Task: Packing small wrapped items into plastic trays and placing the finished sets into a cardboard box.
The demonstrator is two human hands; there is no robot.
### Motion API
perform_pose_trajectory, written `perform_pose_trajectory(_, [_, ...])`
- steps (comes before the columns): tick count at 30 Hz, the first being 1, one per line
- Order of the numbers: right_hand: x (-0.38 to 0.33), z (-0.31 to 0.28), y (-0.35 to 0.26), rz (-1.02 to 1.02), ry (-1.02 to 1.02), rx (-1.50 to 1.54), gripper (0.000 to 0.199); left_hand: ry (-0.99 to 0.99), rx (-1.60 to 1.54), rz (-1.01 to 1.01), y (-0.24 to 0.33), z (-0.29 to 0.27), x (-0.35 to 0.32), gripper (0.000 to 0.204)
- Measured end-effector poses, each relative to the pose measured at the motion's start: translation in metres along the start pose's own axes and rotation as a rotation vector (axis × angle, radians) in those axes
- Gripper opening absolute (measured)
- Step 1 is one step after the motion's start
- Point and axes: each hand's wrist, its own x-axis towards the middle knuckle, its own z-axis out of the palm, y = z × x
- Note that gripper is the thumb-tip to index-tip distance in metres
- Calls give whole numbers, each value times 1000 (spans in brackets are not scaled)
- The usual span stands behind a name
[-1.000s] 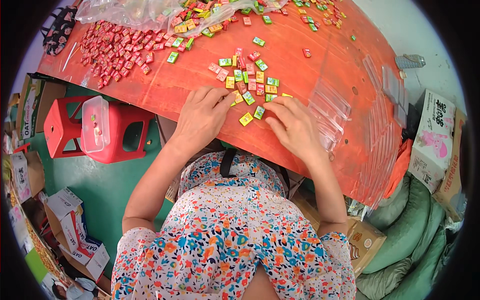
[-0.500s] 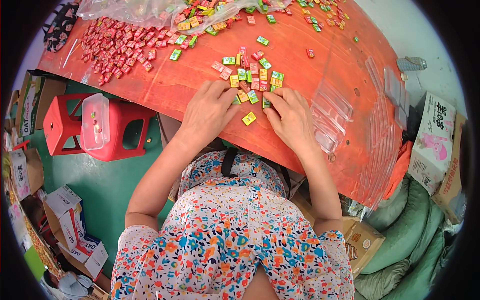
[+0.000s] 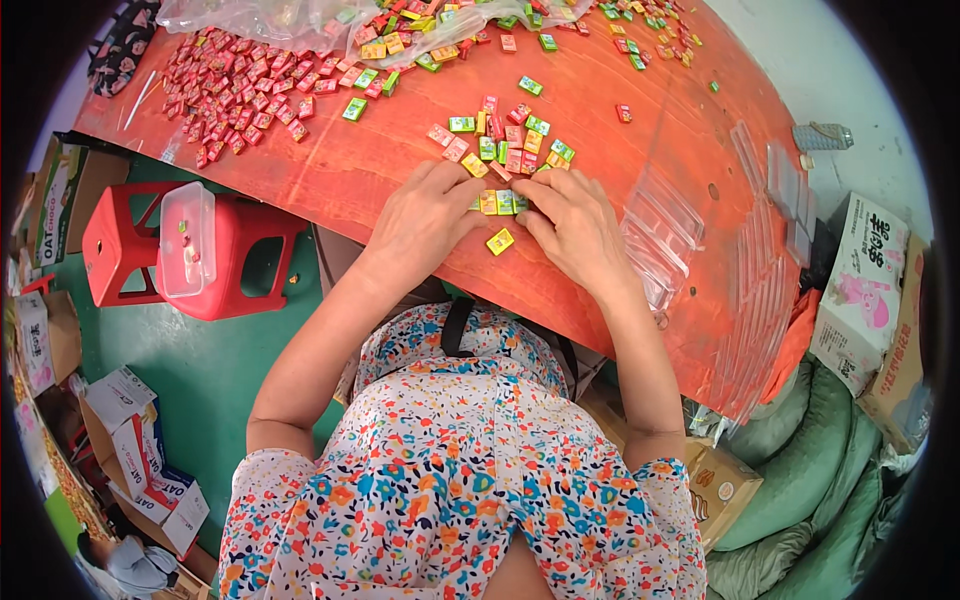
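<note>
A short row of small yellow and green boxes (image 3: 497, 202) lies on the red table, squeezed between my two hands. My left hand (image 3: 422, 212) is closed at the row's left end, thumb and fingertips against a green box. At the other end my right hand (image 3: 577, 222) is closed too, its fingertips on the last box. Just beyond the fingers sits a loose cluster of red, green, pink and yellow small boxes (image 3: 514, 137). One yellow small box (image 3: 500, 241) lies alone on the near side of the row. My fingertips are partly hidden.
A heap of red small boxes (image 3: 240, 95) spreads at the far left, beside a clear plastic bag (image 3: 290, 22). Clear plastic trays (image 3: 660, 230) lie to the right. Red stools (image 3: 235, 265) and open cartons (image 3: 150, 460) stand left; a white carton (image 3: 858, 295) stands right.
My hands have come closer together. The boxes between them, scattered before, now form a straight row. The lone yellow box stays where it was.
</note>
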Motion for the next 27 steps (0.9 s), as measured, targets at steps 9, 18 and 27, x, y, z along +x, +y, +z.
perform_pose_trajectory(9, [-22,-25,-2,69,50,106,28,-6,-5,-12,-1,-19,-10,51])
perform_pose_trajectory(18, [-26,19,-50,135,84,-91,34,34,-3,34,-1,-2,3,31])
perform_pose_trajectory(27, [8,19,-32,-100,149,-78,30,27,18,-7,-7,-17,-17,29])
